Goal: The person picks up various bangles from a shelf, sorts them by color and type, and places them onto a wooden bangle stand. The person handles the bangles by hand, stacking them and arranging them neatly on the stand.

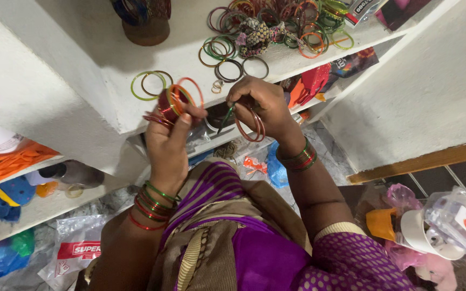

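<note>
Left hand: grips a bunch of red and orange bangles, raised before the shelf.
Right hand: pinches a thin green tool; brown bangles hang from its fingers.
Shelf: loose bangles scattered above.

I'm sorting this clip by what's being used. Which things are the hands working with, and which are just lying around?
In hand:
- left hand holding a bunch of red and orange bangles
- right hand holding a thin green stick, reddish bangles hanging from it

Lying about:
- loose bangles on the white shelf
- brown pot
- plastic bags on the floor
</note>
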